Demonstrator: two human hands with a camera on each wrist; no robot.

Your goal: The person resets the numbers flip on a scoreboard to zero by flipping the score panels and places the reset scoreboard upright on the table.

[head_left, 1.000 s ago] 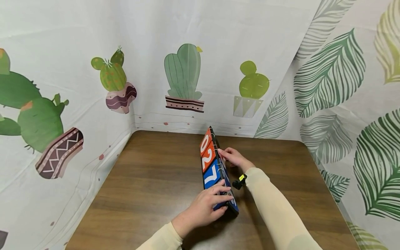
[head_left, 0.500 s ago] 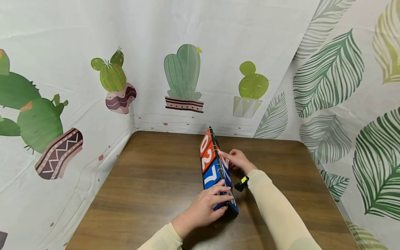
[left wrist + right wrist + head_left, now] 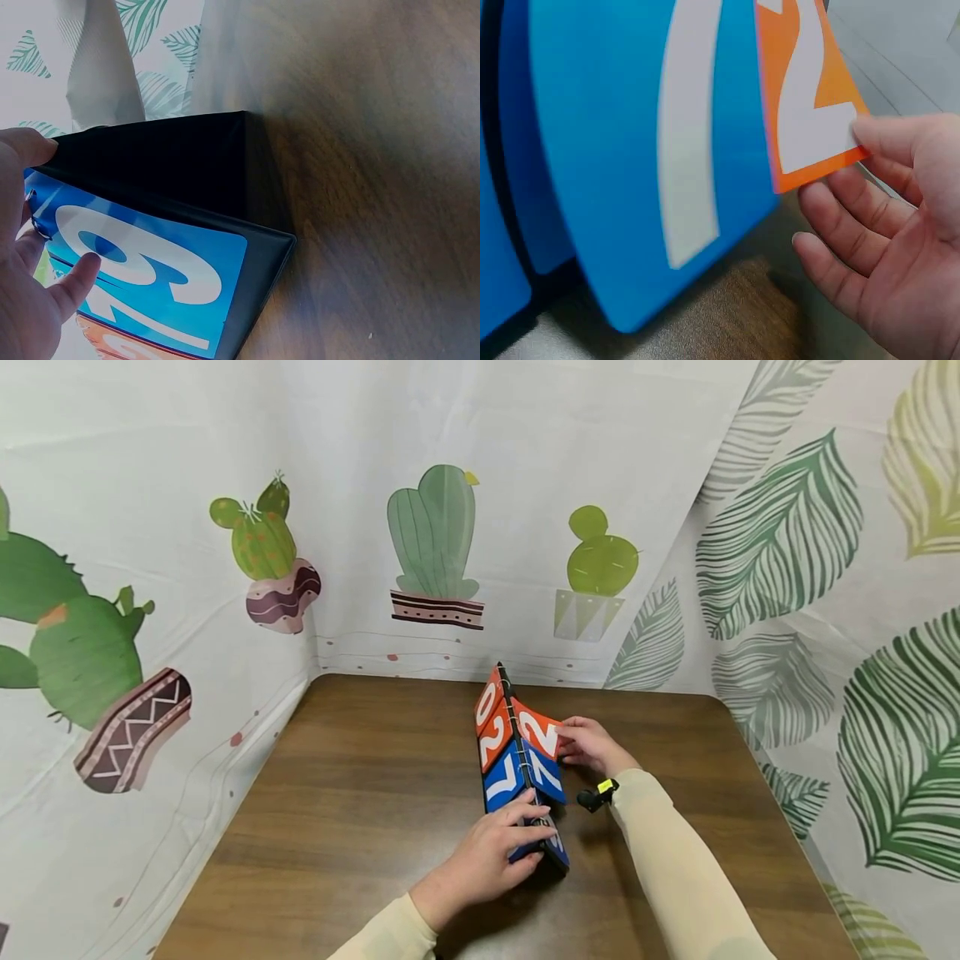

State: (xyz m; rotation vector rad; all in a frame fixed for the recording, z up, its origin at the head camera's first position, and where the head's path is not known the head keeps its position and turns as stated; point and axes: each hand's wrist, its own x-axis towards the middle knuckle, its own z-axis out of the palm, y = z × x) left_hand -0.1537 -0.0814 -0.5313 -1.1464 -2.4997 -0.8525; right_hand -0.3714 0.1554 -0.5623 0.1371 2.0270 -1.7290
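Observation:
A tent-shaped flip scoreboard [image 3: 501,781] stands on the table, its ring-bound ridge running away from me. White digits mark its orange and blue cards. My left hand [image 3: 495,856] grips the near end across the ridge; in the left wrist view its fingers lie over a blue card [image 3: 202,259] with a rounded digit, beside the dark hollow underside. On the right side, my right hand [image 3: 596,747] pinches the lower corner of an orange card [image 3: 840,150] with a 2, thumb on the front. That card is swung outward, and a blue card [image 3: 630,187] with a 7 hangs lifted beside it.
The brown wooden table [image 3: 360,777] extends around the scoreboard. White cloth [image 3: 345,568] printed with cacti hangs behind and left, and leaf-printed cloth [image 3: 780,693] on the right. A small black device with a yellow mark [image 3: 597,795] sits on the right wrist.
My right hand has moved from near the ridge outward to the right, drawing the orange 2 card out. The blue 7 card has swung out too. The left hand keeps its grip.

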